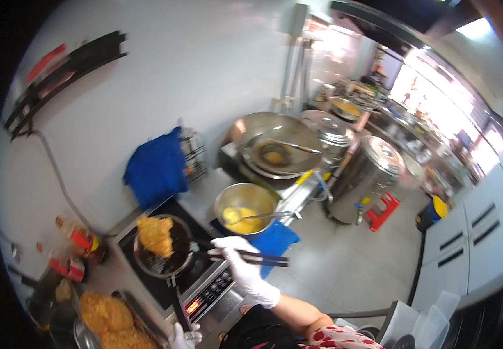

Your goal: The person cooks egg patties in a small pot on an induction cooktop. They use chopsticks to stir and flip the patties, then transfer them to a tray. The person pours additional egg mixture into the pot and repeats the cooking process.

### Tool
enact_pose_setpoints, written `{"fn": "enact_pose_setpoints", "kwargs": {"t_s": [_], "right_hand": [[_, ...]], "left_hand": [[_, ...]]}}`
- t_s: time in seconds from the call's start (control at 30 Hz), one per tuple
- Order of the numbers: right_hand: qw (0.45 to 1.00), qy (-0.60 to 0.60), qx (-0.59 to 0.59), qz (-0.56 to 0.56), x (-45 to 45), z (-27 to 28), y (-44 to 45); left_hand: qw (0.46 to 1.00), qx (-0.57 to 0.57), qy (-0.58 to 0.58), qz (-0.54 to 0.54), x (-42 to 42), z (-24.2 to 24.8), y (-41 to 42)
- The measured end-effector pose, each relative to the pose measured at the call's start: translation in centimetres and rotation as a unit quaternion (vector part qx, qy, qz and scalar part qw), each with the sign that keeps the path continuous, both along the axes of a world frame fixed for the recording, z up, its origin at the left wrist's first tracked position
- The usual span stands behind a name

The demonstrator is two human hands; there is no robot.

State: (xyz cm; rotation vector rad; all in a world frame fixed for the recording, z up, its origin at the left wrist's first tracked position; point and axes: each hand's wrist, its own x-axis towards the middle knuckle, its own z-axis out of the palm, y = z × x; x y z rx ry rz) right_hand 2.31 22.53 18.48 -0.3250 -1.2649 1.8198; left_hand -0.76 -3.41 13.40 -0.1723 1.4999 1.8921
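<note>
My right hand (242,266), in a white glove, grips a pair of long dark chopsticks (260,258). Their far ends reach over a small pan (164,271) of dark oil, where a piece of golden fried food (155,234) is raised at the pan's left side. How the tips meet the food is partly hidden. At the bottom edge my left hand (183,337), also gloved, is closed around the pan's dark handle (179,305). Under the pan is a black induction cooktop (144,275) with a lit red display. More golden fried pieces (109,316) lie at lower left.
A steel bowl (246,192) of yellow liquid with a ladle stands behind the chopsticks, by a blue cloth (277,241). Farther back are a large wok (277,131) and a tall steel pot (365,179). Bottles with red labels (87,244) stand left of the cooktop.
</note>
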Motion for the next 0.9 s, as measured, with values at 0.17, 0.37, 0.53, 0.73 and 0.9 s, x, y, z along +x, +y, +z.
{"fn": "enact_pose_setpoints", "kwargs": {"t_s": [0.17, 0.37, 0.53, 0.73, 0.9], "right_hand": [[0.997, -0.037, 0.040, -0.051, -0.1, -0.5, -0.3], [0.996, 0.016, 0.059, -0.059, -1.3, -0.9, -1.6], [0.991, 0.044, 0.098, -0.083, -2.0, -0.1, -1.2], [0.992, 0.019, 0.096, -0.086, -1.5, 0.5, -1.2], [0.992, -0.030, 0.061, -0.105, -0.8, -3.1, -0.7]], "left_hand": [[0.997, -0.026, -0.056, 0.041, -1.4, -4.5, -2.4], [0.998, -0.022, -0.053, 0.031, -1.0, -6.4, -6.2], [0.996, -0.033, -0.062, 0.047, -0.4, -6.6, -6.5], [0.996, -0.034, -0.065, 0.050, -0.2, -7.3, -6.9], [0.995, -0.035, -0.077, 0.049, -0.3, -7.5, -6.8]]}}
